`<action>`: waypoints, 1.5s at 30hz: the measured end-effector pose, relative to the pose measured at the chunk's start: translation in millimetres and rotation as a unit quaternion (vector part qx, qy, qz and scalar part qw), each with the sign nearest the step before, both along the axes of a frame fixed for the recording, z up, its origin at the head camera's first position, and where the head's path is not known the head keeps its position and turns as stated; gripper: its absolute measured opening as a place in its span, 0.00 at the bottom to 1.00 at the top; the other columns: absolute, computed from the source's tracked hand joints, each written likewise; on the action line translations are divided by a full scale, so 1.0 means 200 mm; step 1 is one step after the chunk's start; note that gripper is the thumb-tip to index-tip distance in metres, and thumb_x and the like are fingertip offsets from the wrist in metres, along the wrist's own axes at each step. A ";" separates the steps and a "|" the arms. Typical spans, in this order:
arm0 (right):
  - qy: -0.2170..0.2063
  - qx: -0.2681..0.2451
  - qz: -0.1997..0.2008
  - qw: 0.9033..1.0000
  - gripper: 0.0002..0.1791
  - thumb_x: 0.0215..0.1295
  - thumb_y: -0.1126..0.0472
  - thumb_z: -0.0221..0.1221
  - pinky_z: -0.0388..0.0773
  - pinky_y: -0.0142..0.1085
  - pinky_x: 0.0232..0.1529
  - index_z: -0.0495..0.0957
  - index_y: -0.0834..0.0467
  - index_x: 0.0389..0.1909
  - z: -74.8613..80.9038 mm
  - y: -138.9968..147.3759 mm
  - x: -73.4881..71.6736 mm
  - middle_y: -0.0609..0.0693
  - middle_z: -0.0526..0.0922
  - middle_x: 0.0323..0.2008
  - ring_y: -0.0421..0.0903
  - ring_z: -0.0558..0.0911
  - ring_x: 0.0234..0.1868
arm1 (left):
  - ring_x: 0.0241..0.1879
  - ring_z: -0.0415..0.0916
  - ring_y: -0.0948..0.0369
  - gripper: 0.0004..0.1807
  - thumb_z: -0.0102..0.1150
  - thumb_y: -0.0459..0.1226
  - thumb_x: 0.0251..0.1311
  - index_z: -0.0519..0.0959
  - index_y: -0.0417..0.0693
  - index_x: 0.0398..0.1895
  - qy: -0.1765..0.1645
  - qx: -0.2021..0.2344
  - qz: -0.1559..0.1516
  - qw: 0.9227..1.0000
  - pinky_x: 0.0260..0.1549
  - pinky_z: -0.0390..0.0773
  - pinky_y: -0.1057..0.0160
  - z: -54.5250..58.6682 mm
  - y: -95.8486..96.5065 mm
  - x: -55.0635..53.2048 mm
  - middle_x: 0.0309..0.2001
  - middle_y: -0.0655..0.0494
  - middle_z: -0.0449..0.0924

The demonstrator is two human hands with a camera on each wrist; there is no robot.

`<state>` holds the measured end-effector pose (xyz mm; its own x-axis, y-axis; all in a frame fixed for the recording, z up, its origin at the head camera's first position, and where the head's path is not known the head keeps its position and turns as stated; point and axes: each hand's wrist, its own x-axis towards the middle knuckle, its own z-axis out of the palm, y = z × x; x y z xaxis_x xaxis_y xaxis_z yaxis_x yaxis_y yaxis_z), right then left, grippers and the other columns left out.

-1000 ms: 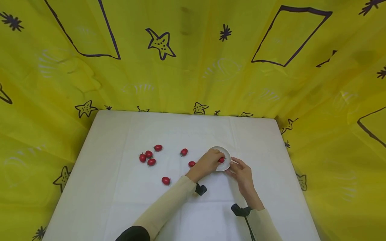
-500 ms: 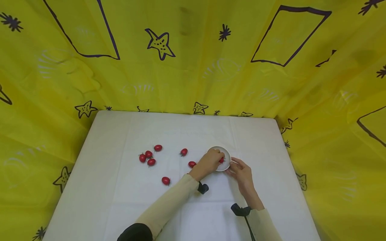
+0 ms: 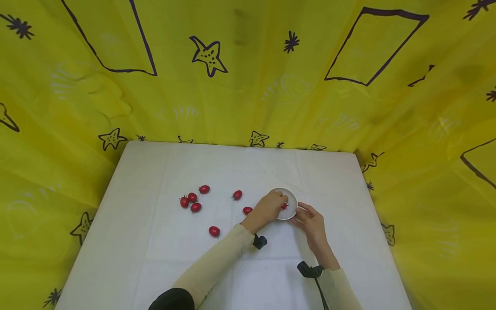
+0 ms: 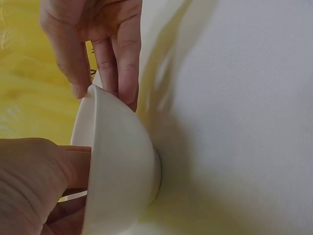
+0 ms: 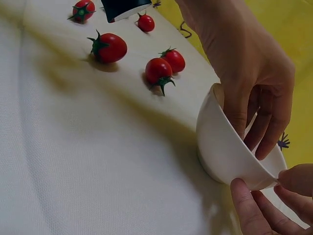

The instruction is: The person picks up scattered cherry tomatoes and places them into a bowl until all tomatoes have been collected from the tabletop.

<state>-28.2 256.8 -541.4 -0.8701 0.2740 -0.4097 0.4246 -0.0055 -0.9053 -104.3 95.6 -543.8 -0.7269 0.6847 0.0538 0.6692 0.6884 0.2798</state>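
A small white bowl (image 3: 291, 199) stands on the table with both hands at it. My left hand (image 3: 265, 210) reaches in over its left rim, fingers pointing down and bent around a red cherry tomato (image 3: 284, 206), partly covered by them. Both wrist views show these fingers inside the bowl, where its wall hides the tomato. At the right side, my right hand (image 3: 311, 224) pinches the rim, thumb on top and fingers (image 5: 248, 208) against the outer wall.
Left of the bowl lie several loose cherry tomatoes: a cluster including one tomato (image 3: 196, 207), a nearer tomato (image 3: 214, 231), another tomato (image 3: 237, 195) and one (image 3: 247, 210) beside the left wrist. A yellow patterned curtain (image 3: 240, 99) surrounds the white-covered table (image 3: 162, 267).
The left wrist has shifted slightly to the right, and a little less of the tomato in the bowl shows. The right hand keeps its place on the rim.
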 end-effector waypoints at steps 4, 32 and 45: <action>0.003 -0.005 0.000 1.000 0.23 0.78 0.66 0.56 0.87 0.33 0.50 0.71 0.67 0.70 0.00 0.00 0.00 0.68 0.80 0.64 0.35 0.88 0.44 | 0.51 0.81 0.60 0.14 0.68 0.33 0.66 0.83 0.50 0.54 0.004 0.004 0.005 1.000 0.55 0.83 0.66 0.02 -0.02 0.01 0.48 0.55 0.84; -0.013 0.007 0.001 1.000 0.23 0.79 0.64 0.56 0.87 0.30 0.48 0.71 0.65 0.71 0.00 -0.01 -0.01 0.68 0.78 0.66 0.31 0.87 0.39 | 0.56 0.79 0.56 0.14 0.67 0.34 0.68 0.83 0.47 0.55 0.086 0.220 0.039 0.971 0.60 0.82 0.63 -0.07 -0.43 0.06 0.53 0.55 0.85; -0.004 -0.001 0.001 1.000 0.24 0.78 0.66 0.57 0.87 0.30 0.47 0.71 0.67 0.70 0.00 -0.02 0.00 0.69 0.79 0.64 0.33 0.88 0.40 | 0.61 0.78 0.52 0.20 0.70 0.36 0.66 0.81 0.45 0.60 0.044 0.187 0.145 0.971 0.63 0.81 0.59 -0.16 -0.60 0.03 0.58 0.50 0.84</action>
<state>-28.4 252.9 -540.6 -0.8675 0.2705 -0.4175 0.4321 -0.0064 -0.9018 -99.2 -23.5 -575.1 -0.8671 0.3732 0.3298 0.4957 0.7119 0.4975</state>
